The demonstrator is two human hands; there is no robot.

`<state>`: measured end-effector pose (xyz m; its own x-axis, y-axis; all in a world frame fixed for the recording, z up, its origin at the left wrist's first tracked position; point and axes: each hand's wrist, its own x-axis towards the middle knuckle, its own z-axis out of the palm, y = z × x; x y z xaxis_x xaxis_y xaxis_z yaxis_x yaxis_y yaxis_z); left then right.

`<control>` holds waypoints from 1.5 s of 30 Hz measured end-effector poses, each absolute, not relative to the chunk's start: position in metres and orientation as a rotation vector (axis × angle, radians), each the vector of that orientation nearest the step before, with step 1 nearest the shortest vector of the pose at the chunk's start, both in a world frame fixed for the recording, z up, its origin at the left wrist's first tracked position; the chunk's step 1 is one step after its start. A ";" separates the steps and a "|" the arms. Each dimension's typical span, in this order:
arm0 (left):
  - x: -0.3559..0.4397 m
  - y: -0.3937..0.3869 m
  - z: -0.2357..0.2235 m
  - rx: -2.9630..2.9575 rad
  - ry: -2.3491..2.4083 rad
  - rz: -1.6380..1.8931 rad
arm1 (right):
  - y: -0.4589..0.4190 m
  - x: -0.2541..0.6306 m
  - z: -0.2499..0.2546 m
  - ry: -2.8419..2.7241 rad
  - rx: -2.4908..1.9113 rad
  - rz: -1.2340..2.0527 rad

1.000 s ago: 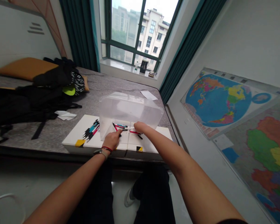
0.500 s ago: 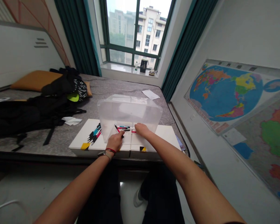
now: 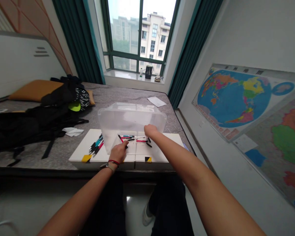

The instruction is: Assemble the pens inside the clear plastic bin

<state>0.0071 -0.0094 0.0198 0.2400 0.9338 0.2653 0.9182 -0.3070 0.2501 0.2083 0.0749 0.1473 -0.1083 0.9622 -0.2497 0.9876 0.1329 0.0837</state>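
Note:
A clear plastic box lies on its side, its open side toward me, on two white boxes set edge to edge. Inside it, several loose pens are scattered, among them a red pen. My left hand is closed on a black-and-red pen at the box's front left. Over the right part of the scattered pens, my right hand is raised with its fingers curled in; what it holds, if anything, is hidden. Left of the plastic box lies a group of pens, roughly side by side.
Yellow-and-black tape marks the white boxes' front edges. A black bag and crumpled white paper lie on the grey bed surface to the left. Another white sheet lies behind. A world map hangs at right.
My right hand has lifted away from the pens and shifted slightly right, exposing red and black pens beneath it. My left hand keeps its pen in nearly the same place. The view has shifted slightly.

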 end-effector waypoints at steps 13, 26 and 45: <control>0.007 -0.011 0.023 2.449 1.804 0.568 | 0.067 0.208 0.110 2.328 1.628 -0.045; 0.005 -0.008 0.019 2.456 1.787 0.595 | 0.073 0.215 0.099 2.405 1.554 0.087; 0.006 -0.010 0.021 2.428 1.776 0.624 | 0.023 0.194 0.065 2.879 2.092 -0.866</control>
